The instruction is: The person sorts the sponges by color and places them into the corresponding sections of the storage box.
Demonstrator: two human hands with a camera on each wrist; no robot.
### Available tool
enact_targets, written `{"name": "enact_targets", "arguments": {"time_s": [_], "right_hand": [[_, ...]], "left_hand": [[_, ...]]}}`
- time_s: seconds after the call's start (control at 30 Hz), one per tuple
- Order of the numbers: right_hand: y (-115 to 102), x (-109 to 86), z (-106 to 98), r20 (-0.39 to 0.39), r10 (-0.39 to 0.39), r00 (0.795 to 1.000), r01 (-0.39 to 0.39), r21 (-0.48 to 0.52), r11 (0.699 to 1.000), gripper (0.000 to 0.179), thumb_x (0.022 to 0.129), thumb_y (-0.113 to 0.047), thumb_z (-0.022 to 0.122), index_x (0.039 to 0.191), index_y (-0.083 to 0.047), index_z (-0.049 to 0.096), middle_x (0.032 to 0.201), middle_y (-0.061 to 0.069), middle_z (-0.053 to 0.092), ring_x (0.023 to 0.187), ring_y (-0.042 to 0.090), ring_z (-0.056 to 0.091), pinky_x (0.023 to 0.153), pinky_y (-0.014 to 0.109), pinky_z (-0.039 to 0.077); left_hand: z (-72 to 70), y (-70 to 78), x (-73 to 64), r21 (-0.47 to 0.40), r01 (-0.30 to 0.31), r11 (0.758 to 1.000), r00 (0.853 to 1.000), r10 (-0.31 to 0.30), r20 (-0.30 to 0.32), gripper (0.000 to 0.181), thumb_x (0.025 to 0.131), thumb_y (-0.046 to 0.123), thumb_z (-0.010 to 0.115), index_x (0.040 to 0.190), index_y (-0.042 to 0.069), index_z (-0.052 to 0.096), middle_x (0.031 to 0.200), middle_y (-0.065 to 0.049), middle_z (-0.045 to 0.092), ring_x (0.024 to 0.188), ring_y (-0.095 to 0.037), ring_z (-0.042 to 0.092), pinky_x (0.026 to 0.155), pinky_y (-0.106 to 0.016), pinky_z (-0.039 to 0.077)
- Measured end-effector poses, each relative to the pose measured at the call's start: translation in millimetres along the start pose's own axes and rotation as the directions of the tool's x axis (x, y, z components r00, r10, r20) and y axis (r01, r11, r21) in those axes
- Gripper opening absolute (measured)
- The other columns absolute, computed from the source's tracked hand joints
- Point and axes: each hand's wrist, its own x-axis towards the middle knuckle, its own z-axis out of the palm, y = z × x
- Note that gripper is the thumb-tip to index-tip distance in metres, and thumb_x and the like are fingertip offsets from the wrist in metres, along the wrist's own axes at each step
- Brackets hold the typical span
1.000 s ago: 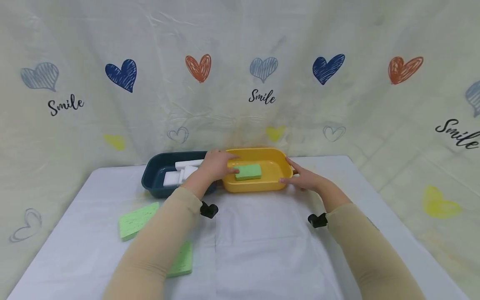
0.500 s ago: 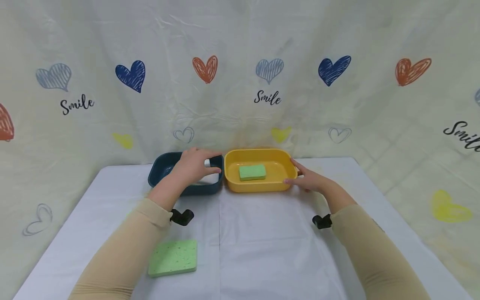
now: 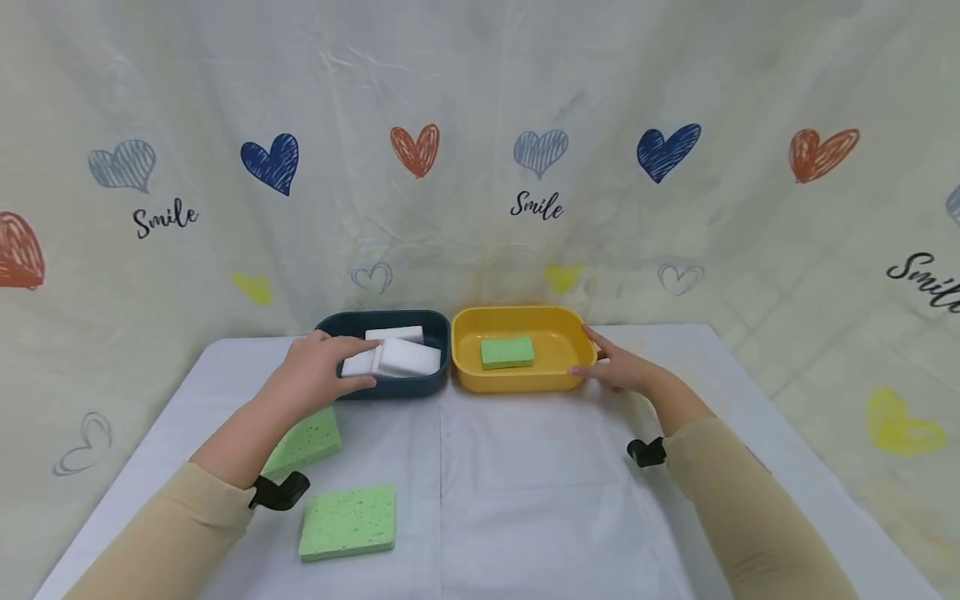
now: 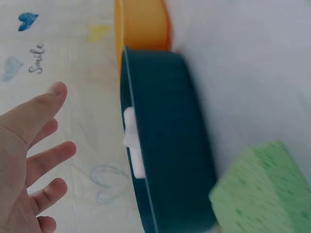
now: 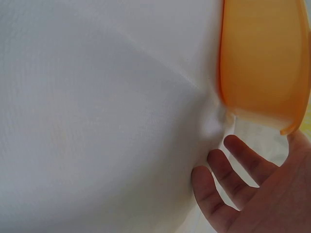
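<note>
My left hand (image 3: 311, 371) hovers at the left end of a dark teal tub (image 3: 408, 388), fingers spread and nothing held. Several white blocks (image 3: 410, 358) lie inside that tub. In the left wrist view the fingers of the left hand (image 4: 22, 155) are apart from the tub's wall. To the right stands a yellow tub (image 3: 517, 382) with one small green sponge (image 3: 507, 352) in it. My right hand (image 3: 624, 371) rests at its right end, thumb and forefinger spread along the rim. In the right wrist view the other fingers of the right hand (image 5: 272, 194) extend free of the wall.
Two larger green sponges lie on the white cloth: one sponge (image 3: 309, 440) partly behind the left forearm, the other sponge (image 3: 348, 522) closer to the front. Both tubs stand side by side at the table's back edge, before a hanging sheet (image 3: 480, 242) printed with hearts.
My left hand has moved left from the gap between the tubs to the teal tub's left end, uncovering the white blocks. My right hand stays at the yellow tub.
</note>
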Motion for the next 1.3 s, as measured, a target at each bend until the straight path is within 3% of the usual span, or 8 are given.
{"name": "enact_targets", "arguments": {"time_s": [0.17,0.3,0.6,0.93,1.1,1.3], "right_hand": [[1,2.0,0,-0.006,0.011,1.0,-0.011,-0.004,1.0,0.109,0.084,-0.065,0.067,0.16,-0.034,-0.006,0.153,0.026,0.028,0.113,0.037,0.048,0.091,0.046,0.048],[3,6.0,1,0.0,0.017,1.0,-0.017,-0.001,1.0,0.108,0.085,-0.063,0.067,0.159,-0.035,-0.006,0.153,0.025,0.028,0.12,0.041,0.044,0.098,0.053,0.046],[2,6.0,1,-0.004,0.011,1.0,-0.011,0.001,1.0,0.108,0.086,-0.062,0.067,0.16,-0.034,-0.006,0.153,0.028,0.027,0.126,0.044,0.042,0.103,0.057,0.042],[3,7.2,0,-0.004,0.018,1.0,-0.018,-0.006,1.0,0.114,0.08,-0.069,0.068,0.159,-0.035,-0.006,0.154,0.026,0.026,0.123,0.041,0.043,0.095,0.047,0.048],[2,8.0,1,0.001,0.041,0.999,-0.041,0.004,0.999,0.11,0.083,-0.065,0.068,0.159,-0.036,-0.007,0.154,0.028,0.025,0.124,0.043,0.044,0.098,0.051,0.047],[2,8.7,2,0.005,0.065,0.998,-0.065,0.017,0.998,0.113,0.079,-0.069,0.069,0.159,-0.038,-0.006,0.156,0.028,0.022,0.126,0.043,0.042,0.103,0.055,0.044]], "left_hand": [[0.9,-17.6,-32.8,-0.002,0.074,0.997,0.997,-0.073,0.031,0.063,0.087,0.046,0.075,0.142,0.023,0.057,0.137,-0.006,0.06,0.113,-0.037,0.048,0.091,-0.059,0.039],[2.9,-35.6,-58.7,-0.007,0.137,0.991,0.99,-0.136,0.038,0.063,0.086,0.047,0.075,0.141,0.023,0.058,0.132,-0.008,0.063,0.11,-0.038,0.048,0.084,-0.058,0.043],[13.2,-69.3,-99.6,0.032,0.169,0.985,0.985,-0.171,0.036,0.068,0.081,0.05,0.078,0.139,0.018,0.06,0.133,-0.012,0.063,0.112,-0.042,0.051,0.088,-0.061,0.037],[30.0,-95.7,-117.2,0.084,0.205,0.975,0.972,-0.213,0.096,0.078,0.075,0.057,0.079,0.138,0.015,0.061,0.133,-0.017,0.061,0.114,-0.049,0.049,0.086,-0.066,0.035],[37.8,-106.8,-122.1,0.069,0.208,0.976,0.969,-0.215,0.124,0.081,0.073,0.059,0.079,0.138,0.014,0.06,0.133,-0.017,0.061,0.114,-0.048,0.05,0.086,-0.066,0.033],[43.5,-115.1,-122.8,0.043,0.18,0.983,0.974,-0.184,0.13,0.081,0.074,0.06,0.078,0.139,0.014,0.06,0.134,-0.015,0.061,0.114,-0.047,0.051,0.085,-0.065,0.035]]}}
